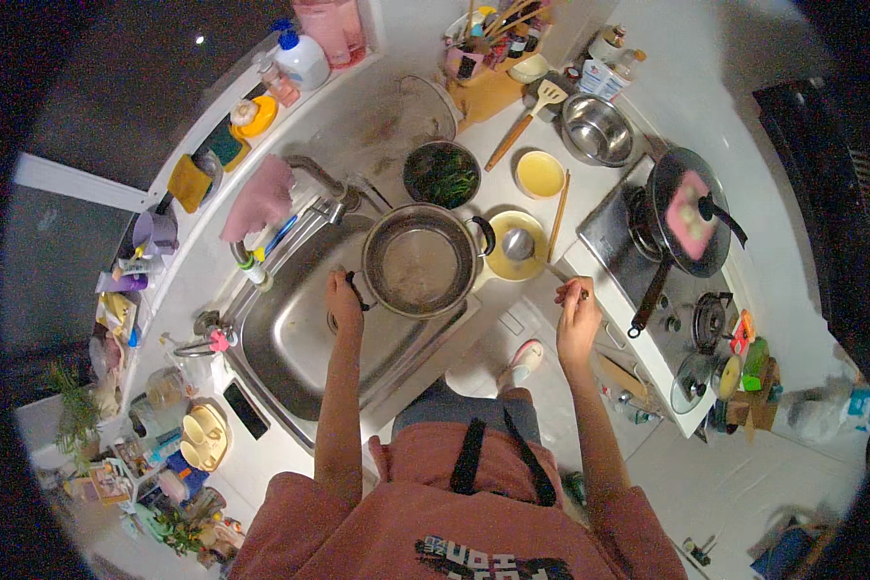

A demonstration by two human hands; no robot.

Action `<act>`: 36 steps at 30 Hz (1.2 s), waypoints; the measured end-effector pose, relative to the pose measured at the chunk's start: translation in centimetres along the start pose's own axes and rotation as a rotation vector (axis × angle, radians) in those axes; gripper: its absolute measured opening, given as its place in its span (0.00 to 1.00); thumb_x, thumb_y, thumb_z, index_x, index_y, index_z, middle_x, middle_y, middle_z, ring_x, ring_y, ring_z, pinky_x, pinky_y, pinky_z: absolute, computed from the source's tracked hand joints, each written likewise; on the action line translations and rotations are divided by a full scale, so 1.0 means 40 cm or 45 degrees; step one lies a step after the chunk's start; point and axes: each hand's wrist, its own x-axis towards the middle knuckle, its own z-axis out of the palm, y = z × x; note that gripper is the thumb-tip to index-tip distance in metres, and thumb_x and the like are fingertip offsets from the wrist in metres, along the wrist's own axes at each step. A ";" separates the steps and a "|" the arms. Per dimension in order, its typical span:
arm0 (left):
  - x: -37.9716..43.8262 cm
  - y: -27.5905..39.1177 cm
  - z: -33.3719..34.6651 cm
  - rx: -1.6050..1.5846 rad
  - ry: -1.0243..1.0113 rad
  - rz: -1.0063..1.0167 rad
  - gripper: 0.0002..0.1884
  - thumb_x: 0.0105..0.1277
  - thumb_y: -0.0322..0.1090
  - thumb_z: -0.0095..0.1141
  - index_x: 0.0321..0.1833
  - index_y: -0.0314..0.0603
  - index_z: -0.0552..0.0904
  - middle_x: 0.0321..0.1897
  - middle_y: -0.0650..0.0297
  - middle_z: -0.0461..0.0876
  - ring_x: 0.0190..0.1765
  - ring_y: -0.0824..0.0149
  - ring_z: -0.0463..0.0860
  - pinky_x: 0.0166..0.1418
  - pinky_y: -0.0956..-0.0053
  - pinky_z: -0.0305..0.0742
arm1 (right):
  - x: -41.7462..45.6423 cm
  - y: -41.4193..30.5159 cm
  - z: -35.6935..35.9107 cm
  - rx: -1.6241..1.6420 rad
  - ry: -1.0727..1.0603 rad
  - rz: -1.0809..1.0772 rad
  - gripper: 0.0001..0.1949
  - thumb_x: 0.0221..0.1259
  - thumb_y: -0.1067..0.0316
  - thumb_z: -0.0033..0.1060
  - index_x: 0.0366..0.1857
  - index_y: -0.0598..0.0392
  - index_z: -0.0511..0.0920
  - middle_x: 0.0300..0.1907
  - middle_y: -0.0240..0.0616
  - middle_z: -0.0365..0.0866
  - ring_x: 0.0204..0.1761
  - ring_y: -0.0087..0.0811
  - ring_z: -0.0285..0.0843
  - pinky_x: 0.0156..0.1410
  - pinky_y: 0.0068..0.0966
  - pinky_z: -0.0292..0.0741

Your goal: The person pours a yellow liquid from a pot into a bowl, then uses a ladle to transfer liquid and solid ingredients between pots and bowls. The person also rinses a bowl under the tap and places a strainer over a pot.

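My left hand (343,301) grips the black side handle of a wide two-handled metal pot (420,261) above the right part of the steel sink (297,333). The pot's inside looks wet, and I cannot tell how much liquid it holds. My right hand (577,319) is closed around the handle of a metal ladle (518,244). The ladle's bowl lies within a pale yellow pan (499,262), right of the pot. Beyond the pot stands a dark round bowl of leafy greens (444,174).
A lidded frying pan (685,217) with a pink cloth on the lid sits on the gas stove (623,272). Behind lie a yellow bowl (540,174), chopsticks (559,216), a slotted spatula (525,125) and a steel bowl (596,130). The faucet (326,181) stands behind the sink; a phone (246,411) lies left.
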 end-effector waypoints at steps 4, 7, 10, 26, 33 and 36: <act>-0.003 0.018 0.010 0.113 0.034 -0.082 0.20 0.71 0.47 0.49 0.22 0.45 0.71 0.13 0.71 0.65 0.16 0.74 0.63 0.22 0.73 0.58 | 0.003 0.007 0.033 -0.005 0.011 -0.007 0.13 0.77 0.63 0.39 0.36 0.60 0.72 0.27 0.42 0.79 0.28 0.29 0.78 0.37 0.28 0.75; -0.012 0.025 0.006 0.166 0.026 -0.089 0.20 0.71 0.46 0.49 0.21 0.45 0.70 0.13 0.71 0.64 0.17 0.75 0.63 0.22 0.73 0.57 | 0.004 -0.002 0.041 0.024 0.034 0.013 0.14 0.77 0.62 0.38 0.37 0.59 0.72 0.27 0.41 0.79 0.27 0.28 0.78 0.37 0.28 0.75; -0.023 0.021 0.001 0.085 0.021 -0.029 0.19 0.72 0.45 0.48 0.22 0.45 0.70 0.13 0.71 0.64 0.17 0.75 0.63 0.22 0.73 0.57 | 0.007 0.019 0.045 0.099 0.071 0.029 0.14 0.78 0.61 0.37 0.36 0.59 0.71 0.27 0.40 0.78 0.27 0.26 0.77 0.37 0.26 0.75; -0.068 0.010 0.035 -0.258 0.130 -0.004 0.15 0.71 0.42 0.51 0.26 0.45 0.73 0.14 0.72 0.64 0.16 0.77 0.62 0.20 0.77 0.55 | -0.013 -0.053 -0.077 0.408 0.120 0.109 0.15 0.79 0.59 0.33 0.37 0.57 0.68 0.28 0.39 0.78 0.27 0.24 0.72 0.36 0.22 0.71; -0.090 0.055 0.044 -0.149 0.143 -0.018 0.16 0.73 0.42 0.48 0.26 0.44 0.73 0.14 0.73 0.63 0.17 0.77 0.61 0.22 0.75 0.56 | -0.022 -0.155 -0.035 0.452 -0.022 0.006 0.13 0.79 0.62 0.35 0.37 0.58 0.69 0.29 0.39 0.79 0.28 0.25 0.72 0.38 0.22 0.72; -0.071 0.031 0.024 0.095 0.138 0.176 0.17 0.73 0.42 0.48 0.26 0.41 0.72 0.15 0.71 0.64 0.21 0.76 0.61 0.26 0.73 0.57 | -0.025 -0.145 0.023 0.373 -0.087 0.006 0.13 0.78 0.64 0.37 0.35 0.59 0.72 0.30 0.39 0.79 0.30 0.26 0.76 0.39 0.24 0.74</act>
